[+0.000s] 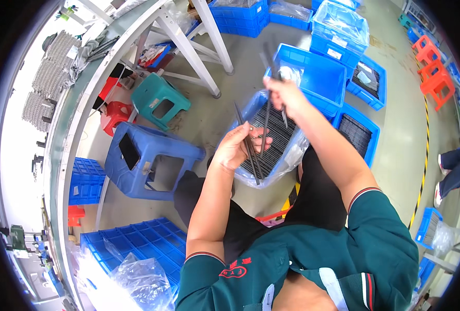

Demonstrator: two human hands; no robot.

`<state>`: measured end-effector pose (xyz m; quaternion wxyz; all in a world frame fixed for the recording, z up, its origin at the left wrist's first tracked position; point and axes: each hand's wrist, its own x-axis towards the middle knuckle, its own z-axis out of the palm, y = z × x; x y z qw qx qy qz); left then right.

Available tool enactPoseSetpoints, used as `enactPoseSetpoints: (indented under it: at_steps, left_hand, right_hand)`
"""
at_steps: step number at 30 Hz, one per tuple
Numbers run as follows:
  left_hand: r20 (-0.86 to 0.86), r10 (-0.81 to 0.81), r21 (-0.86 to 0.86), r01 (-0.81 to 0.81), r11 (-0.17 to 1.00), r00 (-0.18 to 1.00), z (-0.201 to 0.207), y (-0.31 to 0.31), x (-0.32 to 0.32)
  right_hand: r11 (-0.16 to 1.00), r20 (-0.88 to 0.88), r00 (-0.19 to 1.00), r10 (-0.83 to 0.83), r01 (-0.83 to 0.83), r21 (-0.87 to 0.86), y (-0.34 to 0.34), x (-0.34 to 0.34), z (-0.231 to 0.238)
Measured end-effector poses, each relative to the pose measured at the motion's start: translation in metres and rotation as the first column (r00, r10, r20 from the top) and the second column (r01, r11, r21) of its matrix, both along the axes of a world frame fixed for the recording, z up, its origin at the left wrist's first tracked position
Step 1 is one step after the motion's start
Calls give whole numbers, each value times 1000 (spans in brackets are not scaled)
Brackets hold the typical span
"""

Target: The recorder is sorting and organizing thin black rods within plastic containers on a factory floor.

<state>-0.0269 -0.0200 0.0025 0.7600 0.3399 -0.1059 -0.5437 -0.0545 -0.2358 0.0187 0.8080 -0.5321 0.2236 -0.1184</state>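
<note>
A: Where are the parts?
B: Dark strips (254, 168) in both hands, over the plastic-lined box (228, 139), which has more of them laid in a row. Box sits just toward 2 o'clock of view centre.

A: Fingers?
B: Left hand (232, 149): fingers pinched narrow on strips. Right hand (286, 95), at about 1 o'clock from the left: fingers closed round strips, motion-blurred. One long strip runs between the hands; can't tell whose.

A: Handling?
B: My read: light, stiff, thin. Probably smooth, so a loose bundle may slide or fan out. Fragility can't be judged. Grip near mid-length, across the flats if flat; keep the ends clear of the liner, it could snag.

A: Counts?
B: Hands: two. Strips: at least two in the left, more than one likely in the right, blur blocks an exact number. Boxed ones too dense to count. From the lined box: one open blue bin (323, 85) at 1 o'clock, with clear plastic inside; two strip-filled crates, one (376, 139) at 3, one (381, 96) at 2.

A: Stools?
B: Five: one blue (162, 142) at 9 with one black phone-like slab (129, 151) on it, one teal (157, 93) at 10, one red (117, 118) at 9, two orange-red (438, 83) at 2.
</note>
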Motion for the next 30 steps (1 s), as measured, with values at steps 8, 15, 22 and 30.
enactPoseSetpoints:
  at_steps: [8, 15, 22, 30]
  left_hand:
    - [10, 14, -7, -14, 1000, 1000, -4, -4, -5]
    - [58, 223, 67, -227, 972, 973, -5, 5, 8]
    - [20, 584, 129, -581, 803, 812, 0, 16, 31]
    - [-80, 664, 54, -662, 748, 744, 4, 12, 37]
  right_hand:
    - [741, -213, 934, 286, -357, -569, 55, -1, -8]
    - [702, -199, 964, 174, -263, -661, 54, 2, -5]
    - [862, -140, 912, 386, -411, -297, 57, -26, 4]
    - [816, -151, 835, 529, -549, -183, 61, -40, 10]
